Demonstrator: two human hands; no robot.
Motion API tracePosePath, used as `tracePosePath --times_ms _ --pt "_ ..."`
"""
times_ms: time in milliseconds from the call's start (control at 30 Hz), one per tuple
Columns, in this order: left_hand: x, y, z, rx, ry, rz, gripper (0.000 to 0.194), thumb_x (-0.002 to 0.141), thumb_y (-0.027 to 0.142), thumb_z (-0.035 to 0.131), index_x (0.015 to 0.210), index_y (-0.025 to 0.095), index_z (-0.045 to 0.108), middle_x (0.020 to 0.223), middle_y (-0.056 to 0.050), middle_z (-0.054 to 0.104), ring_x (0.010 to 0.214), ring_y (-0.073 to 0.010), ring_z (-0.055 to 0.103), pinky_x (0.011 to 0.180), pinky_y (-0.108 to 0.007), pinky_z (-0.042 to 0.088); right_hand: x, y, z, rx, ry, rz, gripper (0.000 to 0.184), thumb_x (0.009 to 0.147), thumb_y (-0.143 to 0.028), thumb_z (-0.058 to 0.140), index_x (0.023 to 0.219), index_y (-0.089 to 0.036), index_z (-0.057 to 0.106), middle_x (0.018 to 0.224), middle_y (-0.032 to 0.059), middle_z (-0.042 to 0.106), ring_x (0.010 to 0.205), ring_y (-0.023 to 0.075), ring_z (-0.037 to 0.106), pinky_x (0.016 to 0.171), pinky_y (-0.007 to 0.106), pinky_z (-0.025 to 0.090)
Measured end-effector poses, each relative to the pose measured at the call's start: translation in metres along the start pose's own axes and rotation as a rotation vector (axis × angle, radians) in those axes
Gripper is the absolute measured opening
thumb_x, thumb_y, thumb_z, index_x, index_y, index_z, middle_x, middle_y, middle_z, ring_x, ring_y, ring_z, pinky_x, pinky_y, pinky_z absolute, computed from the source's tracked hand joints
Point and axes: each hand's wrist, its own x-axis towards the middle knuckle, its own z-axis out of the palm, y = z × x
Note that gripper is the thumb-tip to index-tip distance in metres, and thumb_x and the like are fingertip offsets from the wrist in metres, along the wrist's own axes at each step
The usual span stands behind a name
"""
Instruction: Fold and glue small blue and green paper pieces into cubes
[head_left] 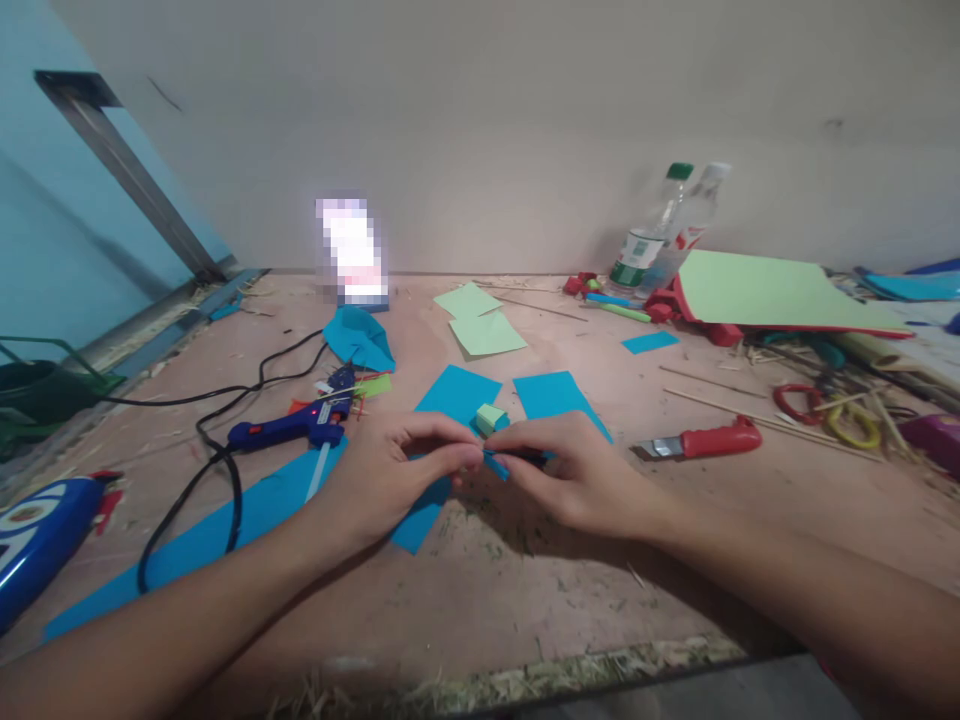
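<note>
Between my two hands, over the middle of the table, is a small piece of blue paper (pixel 495 466). My left hand (pixel 405 465) pinches its left end between thumb and forefinger. From the other side, the thumb and forefinger of my right hand (pixel 566 465) close on it too. Just beyond the fingertips sits a small folded piece of green and blue paper (pixel 491 418). Blue paper squares lie flat behind the hands, one at the left (pixel 457 392) and one at the right (pixel 555 393). Another blue piece (pixel 420 520) is partly hidden under my left hand.
A blue glue gun (pixel 292 425) with a black cord lies at left, near a lit phone (pixel 352 250). Light green squares (pixel 487 333) lie farther back. At right are a red utility knife (pixel 705 440) with its blade out, thin sticks, scissors (pixel 799 403) and bottles (pixel 641 245).
</note>
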Motion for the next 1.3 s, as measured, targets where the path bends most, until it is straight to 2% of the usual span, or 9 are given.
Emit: tracePosePath --times_ms 167,333,500,600,767,900,1133,1300 --pt "0.0031 0.0026 -0.0059 0.119 0.045 0.063 0.009 0.083 0.026 0.079 0.076 0.023 0.084 0.074 0.0 0.082 0.071 -0.0182 0.075 0.065 -0.025 0.06 0.0014 -0.0019 -0.0029 -0.002 0.04 0.037 0.031 0.096 -0.016 0.056 0.113 -0.018 0.082 0.103 0.0053 0.085 0.086 0.0188 0.076 0.073 0.028 0.054" --pt "0.0032 0.002 -0.0071 0.141 0.07 0.078 0.008 0.082 0.026 0.079 0.077 0.024 0.084 0.075 0.0 0.082 0.072 -0.0188 0.076 0.066 -0.026 0.061 0.0014 0.0026 -0.0019 0.045 0.057 0.109 0.031 0.094 -0.025 0.064 0.119 -0.015 0.08 0.099 0.007 0.083 0.08 0.0177 0.072 0.066 0.028 0.052" --pt "0.0002 0.0032 -0.0069 0.2 0.142 0.11 0.008 0.083 0.027 0.08 0.077 0.024 0.085 0.078 0.001 0.084 0.073 -0.0182 0.077 0.066 -0.023 0.06 0.0025 0.003 -0.0021 0.112 -0.002 0.16 0.036 0.092 -0.03 0.073 0.125 -0.017 0.079 0.106 0.0087 0.083 0.084 0.0197 0.072 0.068 0.03 0.052" --pt "-0.0019 0.0066 -0.0052 0.248 0.147 0.138 0.009 0.084 0.024 0.079 0.078 0.025 0.085 0.08 0.002 0.084 0.075 -0.017 0.078 0.069 -0.022 0.06 0.0037 0.0006 -0.0025 0.144 -0.001 0.189 0.038 0.09 -0.036 0.079 0.123 -0.018 0.079 0.105 0.008 0.083 0.085 0.0201 0.073 0.069 0.029 0.052" --pt "-0.0038 0.009 -0.0013 0.266 0.139 0.179 0.01 0.085 0.021 0.078 0.078 0.025 0.084 0.08 0.003 0.084 0.075 -0.0153 0.078 0.071 -0.02 0.06 0.0039 -0.0004 -0.0004 0.103 0.041 0.118 0.016 0.099 -0.024 0.068 0.105 -0.018 0.082 0.096 0.0031 0.083 0.084 0.0165 0.072 0.072 0.027 0.051" --pt "-0.004 0.0088 -0.0012 0.281 0.117 0.189 0.011 0.086 0.022 0.077 0.078 0.024 0.083 0.081 0.003 0.084 0.076 -0.0155 0.077 0.072 -0.021 0.059 0.0021 0.0009 0.0005 0.024 0.056 0.032 0.016 0.101 -0.018 0.066 0.1 -0.015 0.082 0.088 0.0023 0.082 0.076 0.0136 0.069 0.068 0.024 0.048" --pt "-0.0057 0.0086 -0.0019 0.382 0.001 0.157 0.01 0.09 0.027 0.075 0.085 0.025 0.083 0.086 0.004 0.084 0.078 -0.0147 0.076 0.076 -0.023 0.057 -0.0005 0.0043 0.0029 -0.088 0.033 -0.061 0.022 0.104 -0.02 0.061 0.101 -0.012 0.082 0.087 0.0054 0.082 0.071 0.0135 0.067 0.066 0.024 0.046" --pt "-0.0056 0.0083 -0.0015 0.383 0.072 0.171 0.012 0.089 0.026 0.074 0.08 0.024 0.081 0.079 0.004 0.082 0.074 -0.0147 0.073 0.073 -0.023 0.056 -0.0009 0.0032 0.0038 -0.083 0.111 -0.024 0.016 0.101 -0.017 0.065 0.102 -0.015 0.081 0.089 0.0041 0.082 0.075 0.0143 0.07 0.068 0.024 0.048"
